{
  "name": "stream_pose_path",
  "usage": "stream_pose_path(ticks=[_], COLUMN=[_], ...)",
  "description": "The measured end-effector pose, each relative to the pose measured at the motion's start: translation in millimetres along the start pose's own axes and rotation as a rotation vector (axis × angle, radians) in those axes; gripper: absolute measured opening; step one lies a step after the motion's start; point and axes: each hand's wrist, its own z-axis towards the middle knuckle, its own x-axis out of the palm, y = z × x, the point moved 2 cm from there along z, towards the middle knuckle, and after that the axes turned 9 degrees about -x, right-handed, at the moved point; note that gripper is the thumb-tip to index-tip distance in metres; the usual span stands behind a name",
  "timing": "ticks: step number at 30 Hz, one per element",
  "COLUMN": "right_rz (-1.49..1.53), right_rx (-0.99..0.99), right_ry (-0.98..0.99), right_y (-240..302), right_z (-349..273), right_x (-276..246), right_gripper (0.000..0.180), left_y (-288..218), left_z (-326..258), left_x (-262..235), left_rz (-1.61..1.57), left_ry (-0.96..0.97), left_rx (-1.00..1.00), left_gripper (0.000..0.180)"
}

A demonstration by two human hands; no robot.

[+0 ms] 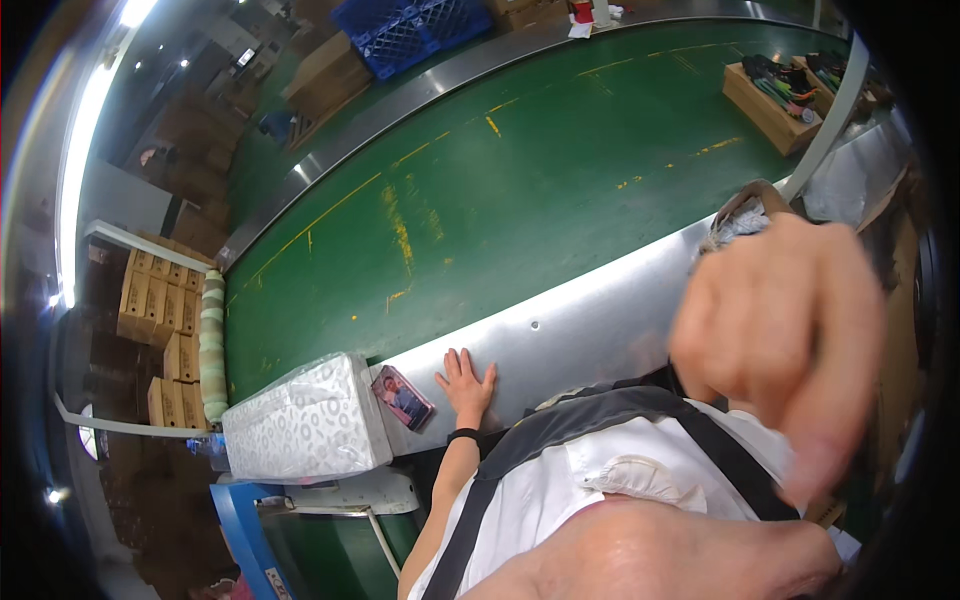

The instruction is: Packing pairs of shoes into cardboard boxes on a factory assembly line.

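Observation:
My left hand lies flat on the bare metal edge of a green conveyor belt, its fingers spread and a dark band at the wrist. Just left of it a phone with a reddish rim leans on a block-shaped package, pale with a ring pattern under clear plastic. Close to the camera my right hand is raised, large and somewhat blurred, with its fingers curled in. Whatever those fingers hold, if anything, is hidden.
The green belt runs across ahead. An open carton of dark items sits at its far right. Stacked brown boxes stand left, beside a striped roll. Behind the belt are a blue crate and a carton.

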Motion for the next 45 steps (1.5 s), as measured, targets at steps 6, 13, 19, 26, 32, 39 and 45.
stream_pose_path(ticks=[6, 13, 19, 26, 32, 39, 45], right_rz=[0.472, 0.504, 0.713, 0.784, 0.65, 0.672, 0.641], right_rx=[-0.412, -0.234, -0.169, -0.221, -0.225, -0.26, -0.245], right_ry=[0.374, 0.344, 0.372, 0.654, 0.441, 0.465, 0.489], right_y=[3, 22, 25, 15, 25, 18, 14], right_z=[15, -8, -9, -23, -17, -14, -17], right_x=[-2, 2, 2, 8, 9, 10, 12], right_gripper=[0.006, 0.016, 0.01, 0.005, 0.008, 0.017, 0.017], left_y=[-6, -9, -8, -6, -10, -5, -7], left_z=[1, 4, 1, 1, 4, 2, 2], left_x=[1, -2, -3, 0, -1, 0, -2], left_rz=[-0.008, -0.034, -0.007, 0.003, 0.007, -0.002, -0.01], left_ry=[-0.013, -0.033, -0.01, 0.019, 0.007, -0.026, -0.016], left_rx=[0.016, 0.04, 0.006, -0.012, 0.018, 0.013, 0.017], left_gripper=[0.066, 0.067, 0.066, 0.069, 0.068, 0.067, 0.068])
